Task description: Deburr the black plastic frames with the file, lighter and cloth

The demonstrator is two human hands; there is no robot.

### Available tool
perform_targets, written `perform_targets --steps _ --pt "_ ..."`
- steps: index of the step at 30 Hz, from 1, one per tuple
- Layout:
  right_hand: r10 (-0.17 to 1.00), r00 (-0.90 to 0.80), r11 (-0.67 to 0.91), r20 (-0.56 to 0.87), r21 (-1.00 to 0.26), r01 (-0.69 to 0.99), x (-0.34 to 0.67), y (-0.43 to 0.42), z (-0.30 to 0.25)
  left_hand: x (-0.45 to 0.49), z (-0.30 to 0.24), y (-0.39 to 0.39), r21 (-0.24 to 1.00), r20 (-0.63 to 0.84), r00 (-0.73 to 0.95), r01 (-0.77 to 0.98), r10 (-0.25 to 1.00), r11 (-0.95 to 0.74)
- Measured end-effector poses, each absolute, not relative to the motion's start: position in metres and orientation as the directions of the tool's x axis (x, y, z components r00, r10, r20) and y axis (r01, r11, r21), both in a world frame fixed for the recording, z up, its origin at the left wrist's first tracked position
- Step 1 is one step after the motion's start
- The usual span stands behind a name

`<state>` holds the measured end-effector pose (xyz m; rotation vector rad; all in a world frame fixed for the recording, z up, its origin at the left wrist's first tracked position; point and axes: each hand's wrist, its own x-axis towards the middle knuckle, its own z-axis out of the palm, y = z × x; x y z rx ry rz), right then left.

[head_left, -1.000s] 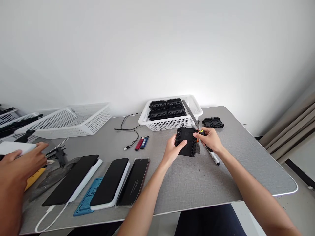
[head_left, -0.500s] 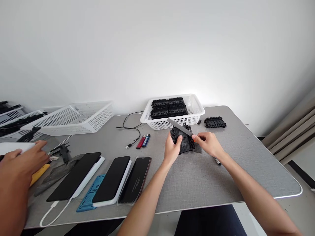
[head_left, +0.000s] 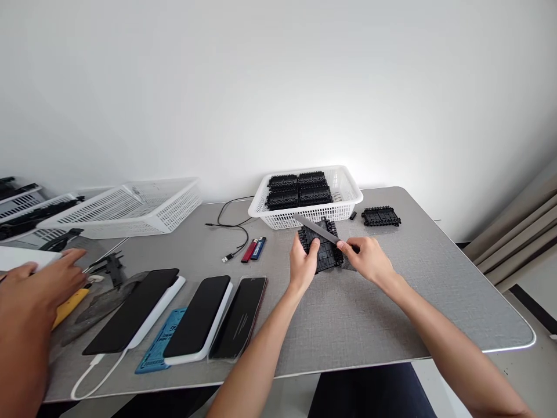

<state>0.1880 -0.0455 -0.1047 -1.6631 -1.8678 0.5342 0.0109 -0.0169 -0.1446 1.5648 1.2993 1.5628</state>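
Note:
My left hand (head_left: 303, 262) grips a black plastic panel (head_left: 326, 255) with toothed edges, thumb lying on its upper face. The panel is held tilted above the table. In my right hand (head_left: 369, 256) is a flat grey file (head_left: 314, 226), pinched near its lower end. The file's blade slants across the panel's upper part, its tip pointing up and left; whether it touches the panel I cannot tell. Just behind stands a white basket (head_left: 304, 219) with several similar black panels (head_left: 298, 191) in it. Another such panel (head_left: 381, 216) lies right of the basket.
Phones (head_left: 198, 316) on white blocks, a third phone (head_left: 239, 316) and a blue card (head_left: 152, 354) lie at the left front. Red and blue sticks (head_left: 253, 249) and a USB cable (head_left: 243, 235) are nearer the basket. Another person's hand (head_left: 43, 284) works at far left, near more baskets (head_left: 167, 215).
The file and my right hand have shifted slightly left across the panel. My left hand and the panel have moved a little left too.

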Motion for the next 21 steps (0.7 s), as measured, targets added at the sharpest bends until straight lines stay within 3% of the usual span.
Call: perform_targets --steps 8,18,21 --pt "0.986 -0.084 0.159 0.146 -0.645 0.747 0.1883 -0.0460 -0.1028 0.0102 -0.1433 -0.0174 0.898 0.407 -0.170 0.253 0.897 -0.360" --pt "0.972 0.061 0.059 0.229 -0.482 0.874 0.1880 -0.0507 -0.0977 0.0098 -0.1433 -0.0175 0.897 0.410 -0.211 0.269 0.887 -0.351" --pt "0.972 0.063 0.057 0.227 -0.487 0.871 0.1880 -0.0510 -0.0969 0.0096 -0.1427 -0.0180 0.890 0.414 -0.220 0.301 0.883 -0.342"
